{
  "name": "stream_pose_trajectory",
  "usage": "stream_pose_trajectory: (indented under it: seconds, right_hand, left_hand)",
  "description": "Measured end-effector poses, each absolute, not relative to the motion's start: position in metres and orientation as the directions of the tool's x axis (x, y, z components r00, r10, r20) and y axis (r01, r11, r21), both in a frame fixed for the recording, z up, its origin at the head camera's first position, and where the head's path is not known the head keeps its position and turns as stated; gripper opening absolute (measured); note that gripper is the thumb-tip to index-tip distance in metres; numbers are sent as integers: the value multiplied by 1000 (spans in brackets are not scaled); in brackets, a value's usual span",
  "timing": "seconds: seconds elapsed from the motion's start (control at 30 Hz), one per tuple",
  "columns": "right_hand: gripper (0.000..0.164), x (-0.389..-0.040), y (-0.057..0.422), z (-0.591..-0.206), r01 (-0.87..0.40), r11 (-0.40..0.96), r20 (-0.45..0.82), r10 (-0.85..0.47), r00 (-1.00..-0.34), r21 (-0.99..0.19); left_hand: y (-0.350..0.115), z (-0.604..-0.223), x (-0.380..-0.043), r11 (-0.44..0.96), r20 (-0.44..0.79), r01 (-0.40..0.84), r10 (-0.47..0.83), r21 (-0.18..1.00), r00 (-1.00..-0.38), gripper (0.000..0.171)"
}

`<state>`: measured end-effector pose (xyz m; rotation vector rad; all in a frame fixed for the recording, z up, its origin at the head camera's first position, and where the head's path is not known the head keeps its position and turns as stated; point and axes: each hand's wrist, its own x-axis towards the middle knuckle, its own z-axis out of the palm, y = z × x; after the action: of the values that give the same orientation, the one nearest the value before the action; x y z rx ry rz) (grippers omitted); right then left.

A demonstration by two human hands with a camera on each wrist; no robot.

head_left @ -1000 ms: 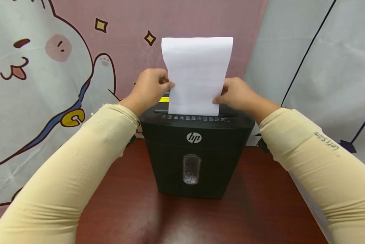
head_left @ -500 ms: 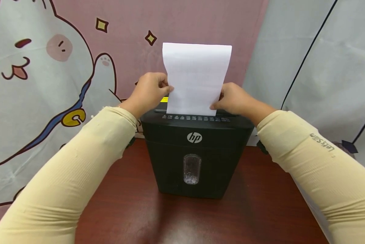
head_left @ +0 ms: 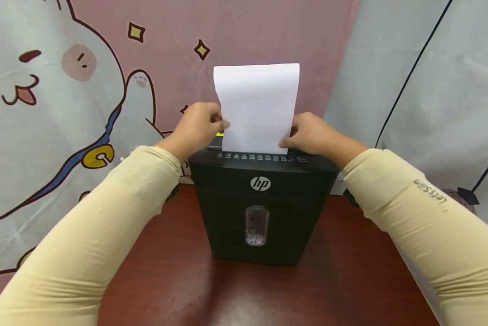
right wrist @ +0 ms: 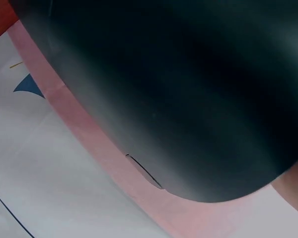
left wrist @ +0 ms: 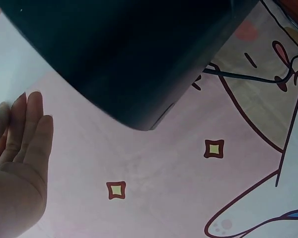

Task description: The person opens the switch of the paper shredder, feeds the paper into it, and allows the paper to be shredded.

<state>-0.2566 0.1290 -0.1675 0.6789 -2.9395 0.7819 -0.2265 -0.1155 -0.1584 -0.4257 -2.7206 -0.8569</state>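
Note:
A white sheet of paper (head_left: 258,104) stands upright at the top slot of a black HP paper shredder (head_left: 227,203), its upper end curling back. My left hand (head_left: 198,127) pinches the sheet's left edge between thumb and fingers. At its lower right edge my right hand (head_left: 312,133) pinches the paper just above the slot. Whether the lower edge is inside the slot is hard to tell. In the left wrist view the shredder (left wrist: 129,59) fills the top, with the left hand beside it. Only a sliver of the right hand (right wrist: 294,191) shows behind the shredder in the right wrist view.
The shredder stands on a reddish-brown wooden table (head_left: 166,280). Its small front window (head_left: 257,225) shows shredded bits low inside. A pink and white cartoon backdrop (head_left: 260,27) hangs close behind. A dark cord (left wrist: 253,77) runs behind the shredder in the left wrist view.
The paper has come down and slightly left, with its top edge lower than before. Both hands have sunk along with it, still pinching its sides. The shredder has stayed in place.

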Motion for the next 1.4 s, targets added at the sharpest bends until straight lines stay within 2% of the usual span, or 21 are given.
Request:
stream_pose_trajectory:
  seconds: [0.17, 0.77, 1.07, 1.23, 1.4]
  right_hand:
    - [24, -255, 129, -168, -430, 793, 142, -411, -901, -432]
    - [20, -251, 132, -165, -445, 767, 189, -405, -895, -463]
    - [25, -251, 133, -166, -429, 764, 176, -396, -901, -482]
    - [27, -251, 133, -165, -426, 759, 178, -391, -903, -492]
    - [15, -250, 135, -165, -434, 763, 186, -395, -900, -479]
  left_hand:
    - [-115, -161, -227, 794, 319, 359, 220, 491, -922, 17]
    - [-116, -160, -227, 762, 329, 336, 170, 554, -929, 16]
    - [-117, -162, -228, 754, 334, 340, 168, 562, -927, 19]
    - [-117, -162, -228, 755, 323, 332, 168, 565, -931, 13]
    - [-116, -162, -227, 753, 302, 322, 171, 574, -938, 10]
